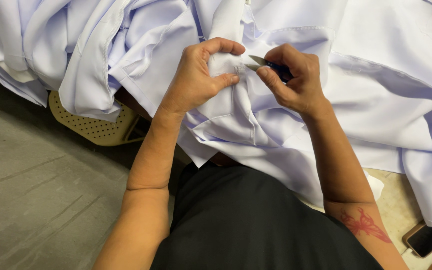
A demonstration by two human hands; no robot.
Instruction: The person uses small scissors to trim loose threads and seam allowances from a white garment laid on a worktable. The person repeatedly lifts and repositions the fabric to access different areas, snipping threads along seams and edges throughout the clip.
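White garment fabric bunched on lap; my left hand pinches fold taut, my right hand grips thread snips (blue handle). Trimming loose threads; next needs blade tips at thread base, clear of cloth.

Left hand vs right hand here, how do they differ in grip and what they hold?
The left hand pinches a fold of the white fabric between thumb and forefinger; the right hand grips small thread snips, blades pointing at that fold. The left holds no tool; the right hardly touches cloth. Both are bare and work the same spot.
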